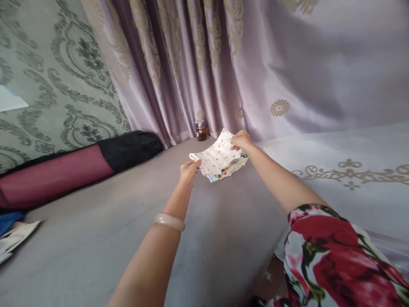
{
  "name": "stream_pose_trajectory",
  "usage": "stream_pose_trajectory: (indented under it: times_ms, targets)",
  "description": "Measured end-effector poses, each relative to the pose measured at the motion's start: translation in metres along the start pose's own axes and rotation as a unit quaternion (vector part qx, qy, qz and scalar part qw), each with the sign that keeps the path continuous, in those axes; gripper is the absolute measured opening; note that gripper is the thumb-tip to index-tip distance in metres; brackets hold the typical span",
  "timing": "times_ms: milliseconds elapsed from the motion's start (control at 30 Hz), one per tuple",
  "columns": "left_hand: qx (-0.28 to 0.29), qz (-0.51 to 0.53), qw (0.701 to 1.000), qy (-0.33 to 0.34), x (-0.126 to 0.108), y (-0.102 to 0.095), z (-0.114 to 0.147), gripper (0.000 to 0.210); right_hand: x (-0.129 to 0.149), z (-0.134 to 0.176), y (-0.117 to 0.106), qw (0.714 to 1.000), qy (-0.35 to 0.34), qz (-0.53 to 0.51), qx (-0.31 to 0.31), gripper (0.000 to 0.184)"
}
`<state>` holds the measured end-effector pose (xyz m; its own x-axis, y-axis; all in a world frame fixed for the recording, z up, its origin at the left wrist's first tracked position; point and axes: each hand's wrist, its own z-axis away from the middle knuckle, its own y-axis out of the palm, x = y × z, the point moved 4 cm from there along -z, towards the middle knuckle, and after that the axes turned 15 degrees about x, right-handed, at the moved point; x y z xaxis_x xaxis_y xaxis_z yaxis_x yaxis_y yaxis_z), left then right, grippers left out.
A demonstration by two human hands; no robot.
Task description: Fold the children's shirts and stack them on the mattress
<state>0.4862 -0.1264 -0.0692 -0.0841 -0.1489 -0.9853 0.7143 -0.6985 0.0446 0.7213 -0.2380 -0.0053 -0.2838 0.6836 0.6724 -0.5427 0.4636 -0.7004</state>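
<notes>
A folded white cloth (pixel 214 158) with small printed spots is stretched between my two hands near the far end of the grey surface. My left hand (pixel 189 169) pinches its left corner, thumb on top. At the upper right edge, my right hand (pixel 241 141) grips the same cloth with curled fingers. Directly beneath lies more folded cloth (pixel 234 169) with colourful green, yellow and red print; whether it is part of the same piece I cannot tell. Beyond the cloth, a small dark jar (pixel 200 131) with a silver and red lid stands by the curtain.
A long maroon and black bag (pixel 60 170) lies along the patterned wall at left. Blue and white fabric (pixel 14 232) rests at the left edge. Mauve curtains (pixel 179 64) hang behind the grey surface (pixel 128 238). Pale fabric with gold embroidery (pixel 345 170) spreads at right.
</notes>
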Motion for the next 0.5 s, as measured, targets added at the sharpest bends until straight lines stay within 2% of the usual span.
stream_pose_trajectory:
  times_ms: [133, 267, 500]
  targets:
    - [0.007, 0.035, 0.998, -0.042, 0.015, 0.024, -0.014, 0.027, 0.007, 0.009, -0.008, 0.999, -0.004, 0.033, -0.020, 0.013]
    - [0.008, 0.045, 0.997, -0.061, 0.028, 0.039, -0.022, 0.028, 0.008, 0.013, -0.010, 0.997, -0.001, 0.075, -0.020, 0.016]
    - [0.001, 0.046, 0.997, -0.056, 0.043, 0.040, -0.032, 0.028, -0.009, -0.004, -0.002, 0.997, -0.009, 0.077, 0.004, 0.018]
